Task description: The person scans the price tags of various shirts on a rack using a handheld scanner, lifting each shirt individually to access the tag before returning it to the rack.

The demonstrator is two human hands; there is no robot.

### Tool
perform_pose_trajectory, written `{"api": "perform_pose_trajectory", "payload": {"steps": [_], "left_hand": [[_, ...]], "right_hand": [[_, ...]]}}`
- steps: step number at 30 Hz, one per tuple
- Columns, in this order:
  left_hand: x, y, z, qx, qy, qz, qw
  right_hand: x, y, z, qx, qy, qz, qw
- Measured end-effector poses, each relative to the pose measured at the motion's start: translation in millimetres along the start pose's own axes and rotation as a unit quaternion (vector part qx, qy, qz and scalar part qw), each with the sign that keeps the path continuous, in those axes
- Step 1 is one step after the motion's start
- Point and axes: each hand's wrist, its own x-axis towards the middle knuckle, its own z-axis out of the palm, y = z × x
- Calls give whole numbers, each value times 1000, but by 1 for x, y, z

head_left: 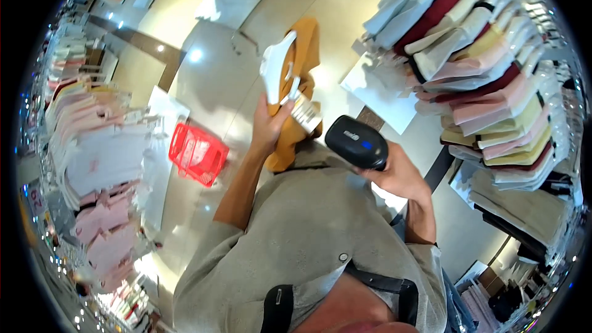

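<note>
My left hand (269, 124) is closed around a white hanger (272, 73) with a mustard-coloured garment (306, 40) on it. A white paper tag (304, 113) with printed lines is beside the fingertips, partly over the cloth. In my right hand (401, 176) is a black barcode scanner (354, 141) with a small blue light on top. The scanner's front points toward the tag, and a gap shows between them. My right fingers are mostly hidden under the scanner.
A red plastic shopping basket (217, 155) stands on the tiled floor (213, 80) to the left. Racks of pale and pink garments (102, 163) line the left side. On the right hang white, pink, yellow and dark red garments (493, 108).
</note>
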Motion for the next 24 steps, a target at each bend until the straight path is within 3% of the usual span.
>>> {"api": "perform_pose_trajectory", "payload": {"steps": [1, 4, 6, 9, 10, 13, 16, 18, 19, 20, 22, 24], "left_hand": [[-2, 8, 2, -1, -4, 8, 1000], [8, 25, -22, 174, -42, 30, 983], [8, 54, -27, 193, -91, 50, 976], [13, 95, -43, 284, -129, 49, 949], [13, 112, -43, 273, -139, 30, 951], [13, 158, -37, 230, -188, -20, 955], [19, 177, -39, 339, -259, -7, 904], [7, 211, -20, 386, -313, -72, 865], [16, 204, -30, 439, -384, 79, 808], [8, 222, -17, 485, -385, 38, 784], [5, 224, -9, 425, -447, 93, 781], [1, 241, 3, 427, -480, 47, 765]], "right_hand": [[0, -1, 1, -4, 21, -18, 1000], [-3, -13, 0, -11, 72, -36, 997], [-4, 0, -3, 14, 122, -96, 988], [-8, 6, -11, -17, 169, -97, 981], [-11, 8, -15, -39, 167, -72, 983], [-10, 2, -21, -87, 184, -138, 969], [-12, -1, -32, -185, 163, -214, 945], [-20, -1, -43, -271, 136, -224, 926], [-24, -3, -45, -284, 136, -233, 920], [-29, -11, -49, -322, 121, -226, 911], [-38, -19, -53, -301, 85, -234, 921], [-46, -16, -61, -286, 34, -250, 925]]}}
